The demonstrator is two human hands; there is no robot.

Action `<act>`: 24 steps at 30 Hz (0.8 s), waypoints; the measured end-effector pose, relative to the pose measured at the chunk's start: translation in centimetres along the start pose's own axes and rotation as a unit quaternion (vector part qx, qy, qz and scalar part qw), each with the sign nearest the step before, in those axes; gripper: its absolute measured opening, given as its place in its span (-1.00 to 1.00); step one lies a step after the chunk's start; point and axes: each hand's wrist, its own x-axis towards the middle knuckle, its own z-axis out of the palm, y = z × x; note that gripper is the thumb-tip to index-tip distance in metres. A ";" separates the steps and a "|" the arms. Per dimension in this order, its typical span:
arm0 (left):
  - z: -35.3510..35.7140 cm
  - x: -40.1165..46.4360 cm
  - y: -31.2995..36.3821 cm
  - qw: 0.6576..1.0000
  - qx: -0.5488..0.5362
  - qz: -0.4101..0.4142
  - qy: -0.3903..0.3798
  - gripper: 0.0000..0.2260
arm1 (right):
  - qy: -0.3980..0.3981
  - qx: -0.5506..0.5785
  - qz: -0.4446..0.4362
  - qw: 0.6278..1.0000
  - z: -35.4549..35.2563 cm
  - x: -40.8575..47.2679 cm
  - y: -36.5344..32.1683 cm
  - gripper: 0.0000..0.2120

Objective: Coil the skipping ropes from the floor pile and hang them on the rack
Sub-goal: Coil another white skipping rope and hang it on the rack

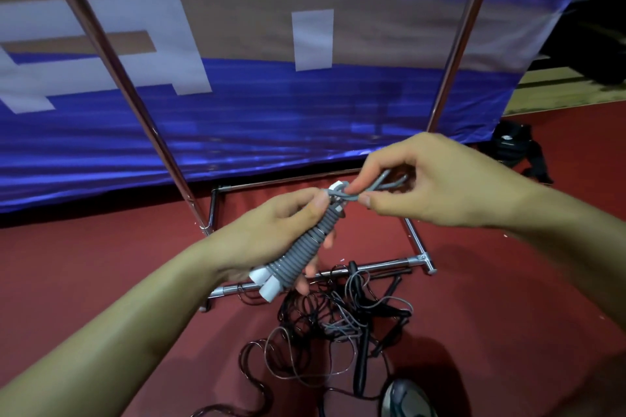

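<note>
Left hand (pixel 281 230): fingers curled round the grey rope bundle (pixel 306 252), which slants from near-left to far-right above the floor; thumb pressed near its far end
Right hand (pixel 430 179): thumb and forefinger pinching the loose grey cord end (pixel 366 191) just beside the far tip of the bundle; it seems to be tucking or knotting it
Bundle: cord wound tightly round a pair of white handles (pixel 267 283), whose ends show at the near-left
Floor pile (pixel 338 325): dark and grey ropes tangled on the red floor (pixel 101 264), near the base bar of the rack (pixel 369 269); none of them coiled yet
Rack: chrome uprights rising left and right, in front of a blue banner (pixel 271 105); its top rail is out of view
Risk, unwinding: if the pinch slips before the end is locked, the tight turns could spring loose; the thumb alone may not hold them
Risk, hanging: a loop left too small might not fit over the rail; I cannot judge that from here
Risk, footing: the pile lies close to a grey shoe (pixel 406 399); a step could snag it
Writing: large white strokes on the banner, cropped; unreadable; no brand seen on the handles
</note>
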 end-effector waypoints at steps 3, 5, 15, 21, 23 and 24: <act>0.5 0.3 0.0 0.997 -0.076 0.011 0.028 -0.65 | -0.025 0.058 -0.013 0.998 0.4 0.1 0.1 -0.85; 0.7 0.5 0.2 0.995 -0.089 0.017 0.039 -0.66 | -0.048 0.148 -0.003 0.988 0.8 0.2 0.3 -0.83; 1.3 1.5 0.0 0.989 -0.008 0.107 0.098 -0.70 | 0.031 0.594 0.175 0.785 4.4 1.3 1.5 -0.85; 2.1 1.5 -0.1 0.984 0.063 0.122 0.117 -0.82 | 0.039 0.211 0.117 0.970 3.7 0.8 1.7 -0.66; 2.5 1.3 -0.3 0.978 0.099 0.127 0.132 -0.83 | 0.010 0.082 0.092 0.992 3.4 0.7 1.6 -0.54; 2.6 1.2 -0.3 0.975 0.114 0.129 0.143 -0.81 | -0.004 0.052 0.081 0.995 3.3 0.6 1.5 -0.51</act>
